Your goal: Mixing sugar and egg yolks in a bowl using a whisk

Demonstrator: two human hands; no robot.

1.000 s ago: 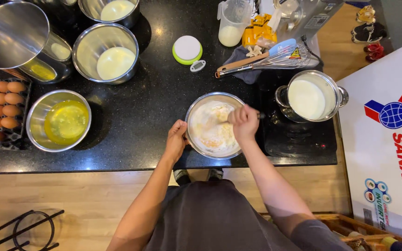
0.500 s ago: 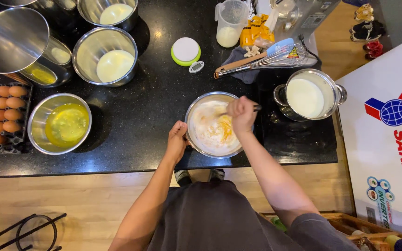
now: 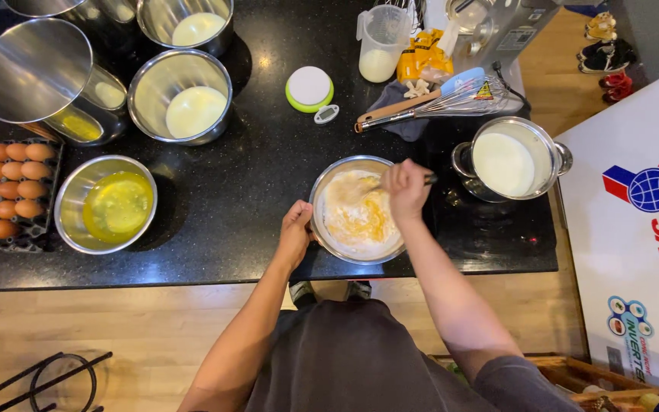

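Steel round mixing bowl (image 3: 322, 229) with pale flour and yellow yolk inside sits at the near edge of the black speckled stone surface (image 3: 238, 198), right in front of me. My left hand (image 3: 296, 230) is clamped on the bowl's left rim, fingers curled over the outside wall. My right hand (image 3: 404, 187) is closed in a fist around a thin dark-handled stirring tool (image 3: 427, 180) over the bowl's upper right; its working end is hidden in the mix, so I can't tell what kind it is.

To stir well, I judge: keep the left hand firm so the bowl doesn't spin or slide off the edge, work from the yellow centre outward, go slow so the dry flour doesn't puff out.

Pose: both forearms angle in from below, the right wrist bent down over the bowl, the left elbow tucked. Steel pot of white milk (image 3: 506, 162) just right of the bowl, steel bowl of yellow liquid (image 3: 108, 204) well to the left.
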